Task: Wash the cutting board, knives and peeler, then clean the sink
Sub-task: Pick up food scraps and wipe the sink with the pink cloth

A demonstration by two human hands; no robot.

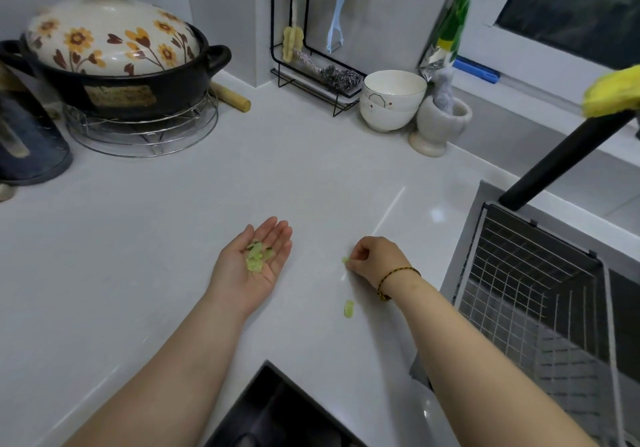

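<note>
The left hand [256, 266] lies palm-up, fingers straight, cradling pale green peel scraps [257, 256]. The right hand [375, 259] pinches a green scrap [345, 260] on the white surface [173, 238], near the steel sink [464, 245].

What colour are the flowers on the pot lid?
Orange, yellow and brown, on the cream pot lid; it shows best in the head view.

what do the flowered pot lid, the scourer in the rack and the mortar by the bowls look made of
The pot lid looks like glazed ceramic: cream, soft sheen, painted flowers. The scourer is likely steel wool: a tangled ball of shiny metal coils. The mortar seems pale stone, perhaps marble: thick walls, matte mottled surface, though ceramic is possible.
</note>
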